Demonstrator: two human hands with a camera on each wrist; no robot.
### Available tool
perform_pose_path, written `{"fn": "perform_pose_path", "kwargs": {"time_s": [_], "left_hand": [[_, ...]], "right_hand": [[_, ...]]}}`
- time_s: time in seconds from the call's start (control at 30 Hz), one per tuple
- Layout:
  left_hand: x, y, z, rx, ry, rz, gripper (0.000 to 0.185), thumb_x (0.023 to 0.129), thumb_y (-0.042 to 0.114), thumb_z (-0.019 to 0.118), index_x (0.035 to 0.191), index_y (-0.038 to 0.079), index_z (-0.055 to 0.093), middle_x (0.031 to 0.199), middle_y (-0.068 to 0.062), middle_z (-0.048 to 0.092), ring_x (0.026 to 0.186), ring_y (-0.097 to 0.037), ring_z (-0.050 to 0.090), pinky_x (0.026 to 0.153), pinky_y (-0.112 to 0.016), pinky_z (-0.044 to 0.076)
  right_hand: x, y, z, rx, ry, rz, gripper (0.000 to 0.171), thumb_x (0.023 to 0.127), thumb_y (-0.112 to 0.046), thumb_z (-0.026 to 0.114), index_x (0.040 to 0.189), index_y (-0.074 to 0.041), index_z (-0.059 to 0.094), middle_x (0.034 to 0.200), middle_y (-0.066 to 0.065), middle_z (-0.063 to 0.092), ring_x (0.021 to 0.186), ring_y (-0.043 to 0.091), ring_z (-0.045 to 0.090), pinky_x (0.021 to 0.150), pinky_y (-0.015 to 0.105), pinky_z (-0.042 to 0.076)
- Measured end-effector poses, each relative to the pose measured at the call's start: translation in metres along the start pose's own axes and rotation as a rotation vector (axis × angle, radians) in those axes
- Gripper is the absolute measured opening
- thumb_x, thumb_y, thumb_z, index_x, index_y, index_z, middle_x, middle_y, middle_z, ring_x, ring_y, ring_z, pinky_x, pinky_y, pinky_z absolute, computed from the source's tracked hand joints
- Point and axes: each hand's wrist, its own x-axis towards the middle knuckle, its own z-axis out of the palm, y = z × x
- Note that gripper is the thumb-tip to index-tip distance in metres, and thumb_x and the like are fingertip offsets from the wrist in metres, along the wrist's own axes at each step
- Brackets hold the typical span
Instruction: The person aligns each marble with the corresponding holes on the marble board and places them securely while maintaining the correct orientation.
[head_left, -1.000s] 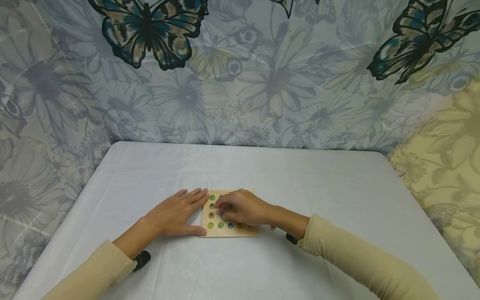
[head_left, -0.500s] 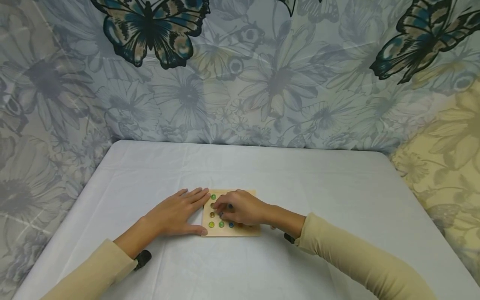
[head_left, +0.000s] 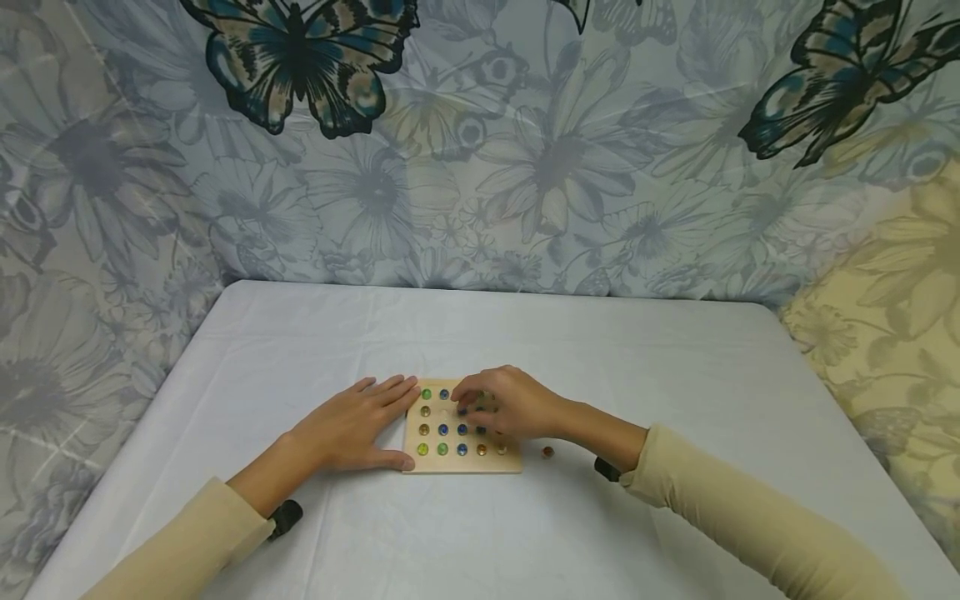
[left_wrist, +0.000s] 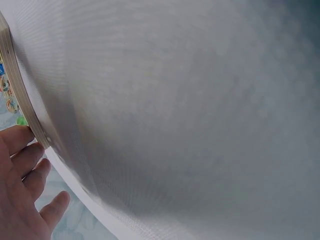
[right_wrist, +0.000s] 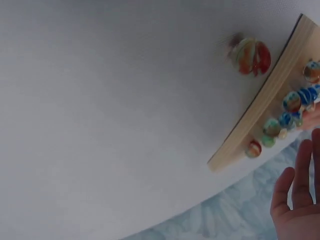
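My left hand (head_left: 348, 429) lies with its fingers spread at the left edge of a pale wooden board (head_left: 416, 468), the thumb at its near corner. In the left wrist view the fingertips of the left hand (left_wrist: 20, 170) meet the board's thick edge. Rows of glass marbles (head_left: 442, 430) sit on the board, green, amber and blue. Over its right part hovers my right hand (head_left: 517, 404), thumb and index finger bent toward a blue marble (head_left: 461, 410). I cannot tell whether the fingers hold a marble. Left of that blue one, a spot in the row is bare.
A single red-streaked marble (right_wrist: 252, 56) lies loose on the white tablecloth (head_left: 420, 533), just right of the board. Behind the table hangs a cloth (head_left: 525, 192) printed with flowers and butterflies.
My right hand has shifted to the right over the board, uncovering marbles on the left and the bare spot. The loose marble now shows fully. My left hand keeps its place.
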Motion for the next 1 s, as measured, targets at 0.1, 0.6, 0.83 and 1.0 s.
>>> {"fn": "perform_pose_path", "kwargs": {"time_s": [0.1, 0.6, 0.83, 1.0], "left_hand": [[0.0, 0.001, 0.0, 0.002, -0.004, -0.006, 0.101, 0.086, 0.077, 0.05, 0.156, 0.007, 0.032, 0.161, -0.009, 0.029, 0.148, -0.026, 0.028, 0.118, -0.052, 0.025], [0.0, 0.002, 0.001, 0.002, -0.01, -0.003, 0.101, 0.086, 0.077, 0.05, 0.156, 0.006, 0.032, 0.161, -0.01, 0.03, 0.148, -0.027, 0.029, 0.118, -0.053, 0.026], [-0.001, 0.003, 0.0, 0.006, -0.008, -0.006, 0.101, 0.086, 0.078, 0.05, 0.156, 0.007, 0.032, 0.161, -0.009, 0.03, 0.148, -0.026, 0.029, 0.118, -0.053, 0.026], [0.0, 0.003, -0.001, 0.008, 0.002, 0.001, 0.101, 0.086, 0.077, 0.051, 0.156, 0.007, 0.032, 0.161, -0.01, 0.03, 0.148, -0.027, 0.029, 0.117, -0.053, 0.026]], "right_hand": [[-0.01, 0.004, -0.009, 0.026, 0.021, 0.024, 0.029, 0.089, -0.008, 0.075, 0.117, -0.005, 0.07, 0.105, 0.001, 0.074, 0.097, 0.016, 0.069, 0.088, 0.036, 0.056], [-0.067, 0.034, -0.02, 0.037, 0.014, 0.065, 0.032, 0.087, -0.011, 0.078, 0.118, -0.01, 0.07, 0.105, -0.006, 0.073, 0.098, 0.015, 0.066, 0.088, 0.041, 0.054], [-0.083, 0.04, -0.016, 0.056, -0.015, 0.097, 0.034, 0.085, -0.014, 0.08, 0.117, -0.011, 0.071, 0.104, -0.009, 0.073, 0.098, 0.011, 0.066, 0.088, 0.039, 0.054], [-0.091, 0.043, -0.015, 0.066, -0.027, 0.103, 0.033, 0.084, -0.013, 0.081, 0.115, -0.011, 0.071, 0.103, -0.01, 0.073, 0.099, 0.008, 0.067, 0.091, 0.04, 0.054]]}}
